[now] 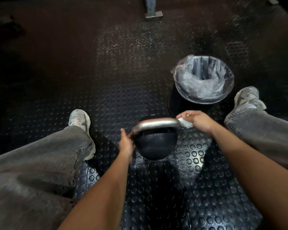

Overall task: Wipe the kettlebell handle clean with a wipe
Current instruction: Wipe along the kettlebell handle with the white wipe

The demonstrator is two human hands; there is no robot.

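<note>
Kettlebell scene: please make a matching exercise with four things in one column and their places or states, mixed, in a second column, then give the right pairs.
Things:
1. wipe
2. left hand
3. bin
4. kettlebell handle

Places or states:
A. lined with a clear plastic bag
B. held in the right hand at the handle's right end
C. silver, arched over the black ball
D. steadying the kettlebell at its left side

Pairs: 1-B, 2-D, 3-A, 4-C

Small, blurred white marking on the kettlebell (pixel 154 143), unreadable.
</note>
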